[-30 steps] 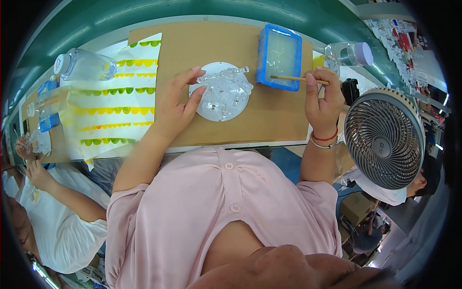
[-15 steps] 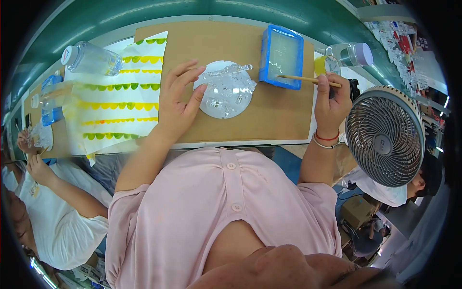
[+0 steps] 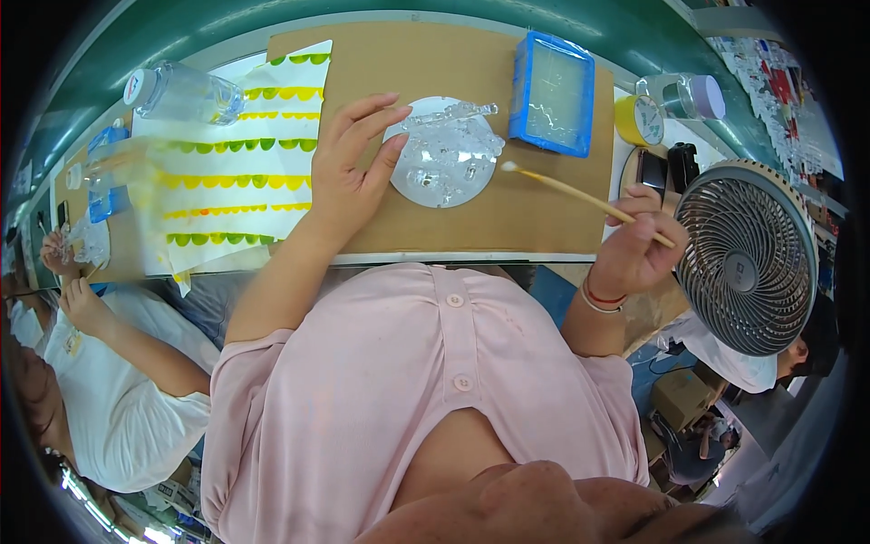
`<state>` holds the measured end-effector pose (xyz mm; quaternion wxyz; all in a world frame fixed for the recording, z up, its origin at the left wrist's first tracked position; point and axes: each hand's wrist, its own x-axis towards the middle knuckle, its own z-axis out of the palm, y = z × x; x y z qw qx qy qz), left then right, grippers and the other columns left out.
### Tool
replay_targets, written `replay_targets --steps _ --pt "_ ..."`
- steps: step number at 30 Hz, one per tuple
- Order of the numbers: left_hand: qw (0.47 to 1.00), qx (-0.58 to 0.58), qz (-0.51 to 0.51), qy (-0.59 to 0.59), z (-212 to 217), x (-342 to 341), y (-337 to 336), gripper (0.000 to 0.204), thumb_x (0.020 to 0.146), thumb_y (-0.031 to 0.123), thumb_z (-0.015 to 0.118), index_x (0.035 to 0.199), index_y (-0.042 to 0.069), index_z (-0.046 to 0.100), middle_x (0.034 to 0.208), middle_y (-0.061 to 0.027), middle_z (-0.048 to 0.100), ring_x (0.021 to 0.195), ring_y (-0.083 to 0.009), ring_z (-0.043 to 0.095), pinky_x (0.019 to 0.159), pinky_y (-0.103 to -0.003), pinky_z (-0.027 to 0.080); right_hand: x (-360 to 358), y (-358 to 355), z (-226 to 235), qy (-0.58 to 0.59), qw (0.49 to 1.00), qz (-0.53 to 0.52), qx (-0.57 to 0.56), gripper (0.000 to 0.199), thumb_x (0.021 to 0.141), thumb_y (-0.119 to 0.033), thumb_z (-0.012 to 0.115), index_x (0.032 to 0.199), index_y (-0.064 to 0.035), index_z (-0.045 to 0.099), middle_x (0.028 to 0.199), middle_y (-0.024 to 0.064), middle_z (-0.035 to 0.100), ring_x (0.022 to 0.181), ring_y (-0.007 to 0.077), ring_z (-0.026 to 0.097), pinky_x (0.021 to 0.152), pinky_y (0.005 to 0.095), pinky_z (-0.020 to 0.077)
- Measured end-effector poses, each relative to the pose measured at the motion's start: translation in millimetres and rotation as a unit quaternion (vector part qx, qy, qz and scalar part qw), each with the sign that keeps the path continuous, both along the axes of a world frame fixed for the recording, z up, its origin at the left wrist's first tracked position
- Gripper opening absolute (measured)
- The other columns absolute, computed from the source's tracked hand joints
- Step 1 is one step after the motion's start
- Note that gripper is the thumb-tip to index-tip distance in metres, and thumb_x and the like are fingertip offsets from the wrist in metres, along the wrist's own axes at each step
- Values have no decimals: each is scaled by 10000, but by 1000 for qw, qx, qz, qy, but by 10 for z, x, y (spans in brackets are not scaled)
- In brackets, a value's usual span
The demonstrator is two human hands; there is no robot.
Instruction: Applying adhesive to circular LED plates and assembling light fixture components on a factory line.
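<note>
My left hand is at the left rim of a round white disc. Its thumb and index finger close on the left end of a clear plastic piece, whose other end reaches over the disc. Several more clear pieces lie on the disc. To the right, my right hand grips a thin wooden-handled brush between thumb and fingers. Its pale tip points left, just off the disc's right edge. Beyond the brush stands a blue-rimmed tray with cloudy, pale contents.
A brown board covers the worktop. White paper with yellow and green scallops and a clear bottle are left. A yellow round container, purple-lidded jar and fan stand right. A co-worker sits left.
My right hand has drawn back toward me, and the brush tip has left the tray for a spot beside the disc. My left hand keeps its place; the whole view has shifted slightly.
</note>
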<state>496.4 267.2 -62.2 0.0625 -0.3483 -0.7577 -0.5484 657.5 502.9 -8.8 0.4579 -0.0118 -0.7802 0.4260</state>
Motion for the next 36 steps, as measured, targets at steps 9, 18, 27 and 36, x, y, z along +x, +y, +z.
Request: replay_targets --steps 9,18,27,36 --pt "999 -7 -3 43 33 -46 65 251 771 12 722 1013 68 683 1067 -84 651 933 -223 630 785 -298 506 -245 -211 -161 -108 984 70 121 95 928 -65 540 956 -26 458 739 131 631 717 220 599 824 431 487" --pt "989 -23 -1 143 5 -101 100 244 730 -1 731 955 74 674 888 -44 686 749 -207 647 627 -305 508 -351 -371 -131 -115 974 98 169 113 839 1 627 884 -29 529 729 77 615 639 251 580 716 387 514" --pt "987 -21 -19 160 3 -143 96 224 737 -51 728 934 33 662 885 -84 687 742 -205 665 586 -276 529 -366 -389 -110 -109 964 114 212 119 836 5 626 891 -28 525 727 73 612 627 242 581 718 388 519" --pt "989 -6 -27 146 -9 -146 96 226 740 -50 726 939 33 658 882 -90 688 720 -205 671 574 -267 533 -357 -437 -219 -84 973 132 172 99 862 -14 613 903 -23 523 755 88 618 641 253 589 710 401 526"
